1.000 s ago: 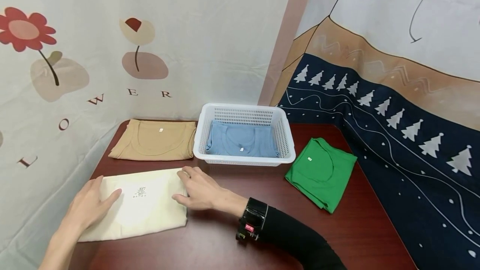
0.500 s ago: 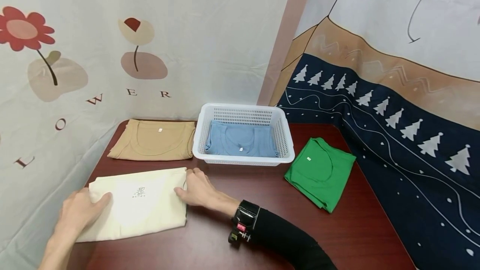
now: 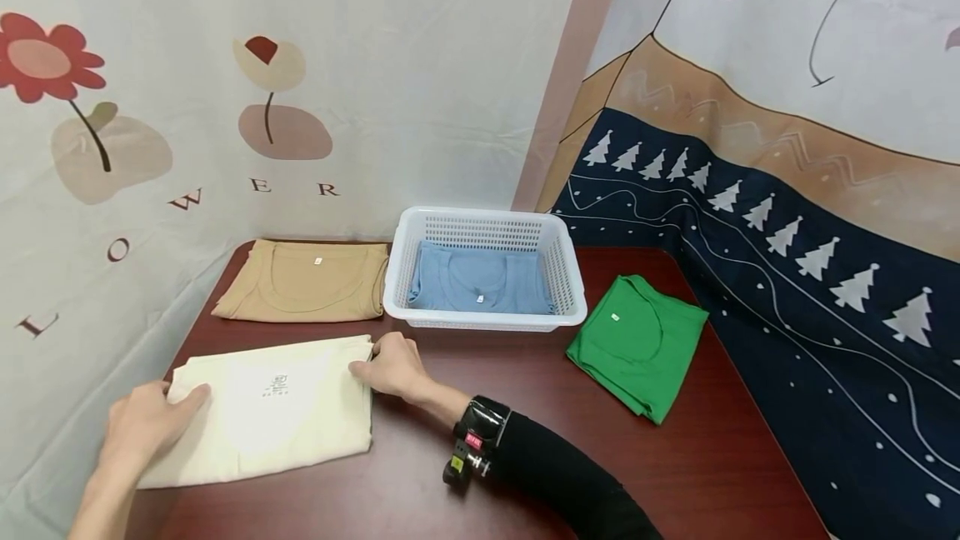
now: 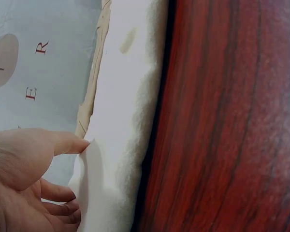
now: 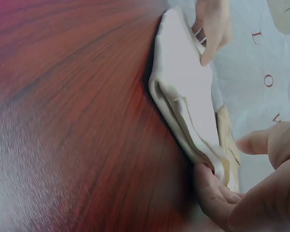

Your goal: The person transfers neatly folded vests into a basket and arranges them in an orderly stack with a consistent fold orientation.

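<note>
A folded cream shirt (image 3: 300, 419) with a small dark print lies at the front left of the table. At its left edge, my left hand (image 3: 142, 423) holds it, thumb over the top and fingers at the side. My right hand (image 3: 397, 367) grips the upper right corner, its fingertips tucked against the folded layers. In the right wrist view those layers of the cream shirt (image 5: 183, 82) show along the side, with the right thumb (image 5: 255, 143) raised above them. The left thumb (image 4: 70, 143) meets the cloth's edge in the left wrist view.
Behind lies a folded tan shirt (image 3: 303, 286), beside a white plastic basket (image 3: 570, 307) with a folded blue shirt (image 3: 480, 277) inside. A folded green shirt (image 3: 637, 348) lies at the right of the dark red table (image 3: 510, 373). Printed curtains (image 3: 420, 65) hang behind.
My left hand has slid left to the shirt's edge. My right hand has moved off the top of the shirt to its right edge, and its fingers have curled there.
</note>
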{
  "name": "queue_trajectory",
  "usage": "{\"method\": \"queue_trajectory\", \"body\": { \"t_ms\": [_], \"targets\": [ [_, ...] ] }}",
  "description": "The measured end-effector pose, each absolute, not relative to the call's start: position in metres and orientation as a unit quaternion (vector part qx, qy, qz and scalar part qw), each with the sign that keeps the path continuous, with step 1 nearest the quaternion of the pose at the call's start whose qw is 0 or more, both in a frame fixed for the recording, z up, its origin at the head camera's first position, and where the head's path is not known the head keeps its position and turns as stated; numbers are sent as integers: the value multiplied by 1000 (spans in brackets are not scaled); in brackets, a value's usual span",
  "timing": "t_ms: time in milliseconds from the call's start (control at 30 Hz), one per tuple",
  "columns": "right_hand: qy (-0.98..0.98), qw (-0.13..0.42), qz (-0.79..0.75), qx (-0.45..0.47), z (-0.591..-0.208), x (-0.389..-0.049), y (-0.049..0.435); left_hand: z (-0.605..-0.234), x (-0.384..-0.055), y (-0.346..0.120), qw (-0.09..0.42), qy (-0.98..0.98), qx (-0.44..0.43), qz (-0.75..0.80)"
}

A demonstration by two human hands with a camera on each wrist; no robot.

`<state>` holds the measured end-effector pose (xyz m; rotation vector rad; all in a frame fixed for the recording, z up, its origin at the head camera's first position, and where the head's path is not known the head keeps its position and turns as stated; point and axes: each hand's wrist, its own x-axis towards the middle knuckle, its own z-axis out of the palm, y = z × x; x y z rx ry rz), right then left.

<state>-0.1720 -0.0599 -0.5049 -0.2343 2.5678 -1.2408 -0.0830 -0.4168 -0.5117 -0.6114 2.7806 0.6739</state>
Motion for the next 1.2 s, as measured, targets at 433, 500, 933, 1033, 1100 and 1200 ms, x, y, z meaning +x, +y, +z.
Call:
{"method": "queue_trajectory", "body": {
  "t_ms": [433, 500, 933, 1033, 1100, 1200],
  "targets": [
    [792, 231, -564, 15, -507, -174, -69, -510, -82, -424, 127, 926, -230, 271],
    [784, 245, -571, 11, -506, -174, -70, -510, -82, -425, 128, 924, -231, 275],
    [821, 216, -528, -13, -509, -169, -76, -512, -82, -428, 165, 919, -210, 291],
    [830, 208, -517, -20, -511, -169, -76, -511, -83, -428, 172, 918, -208, 292],
    [831, 207, -517, -19, -512, -169, -76, -511, -83, -428, 176, 917, -206, 291],
    [830, 206, -518, -18, -514, -169, -75, -509, -83, -427, 180, 917, -205, 291]
  ]
}}
